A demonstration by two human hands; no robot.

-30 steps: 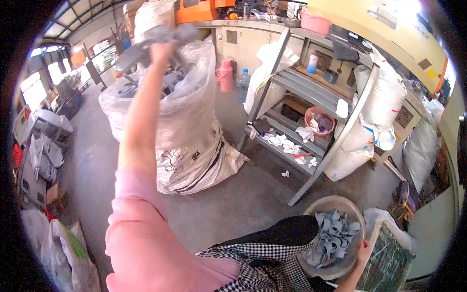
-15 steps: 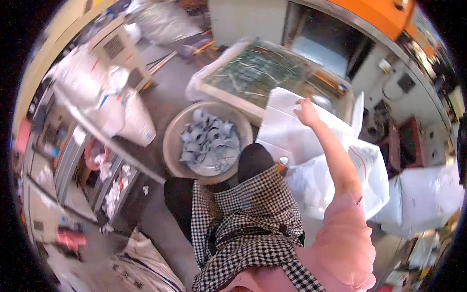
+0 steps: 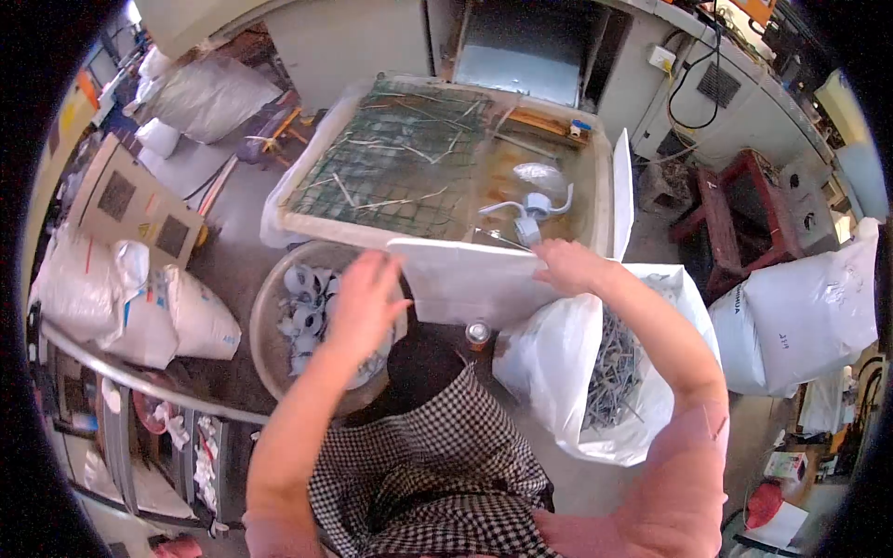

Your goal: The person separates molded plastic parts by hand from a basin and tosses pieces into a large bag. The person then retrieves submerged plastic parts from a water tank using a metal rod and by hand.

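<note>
A white board [image 3: 456,284] stands on edge in front of me, leaning near the water-filled tub. My right hand [image 3: 569,265] grips its upper right edge. My left hand [image 3: 367,302] is near the board's left end, fingers spread and thumb out, over the rim of a round basin [image 3: 272,349]. Grey curved plastic parts [image 3: 307,302] lie in that basin, partly hidden by my left arm. To the right, an open white bag [image 3: 549,358] holds thin grey plastic scraps [image 3: 609,372]. A small can [image 3: 477,335] stands on the floor below the board.
The tub [image 3: 270,209] has green netting [image 3: 391,158] on its left; a pale branched plastic piece [image 3: 535,206] is on its right. A red-brown metal stand [image 3: 744,219] and full white sacks [image 3: 800,316] are at right. More sacks [image 3: 200,312] and a rail [image 3: 139,379] are at left.
My left hand has come into view over the basin. The board has gone from lying tilted to standing on edge, uncovering the bag's scraps and the tub's right side. The view has shifted.
</note>
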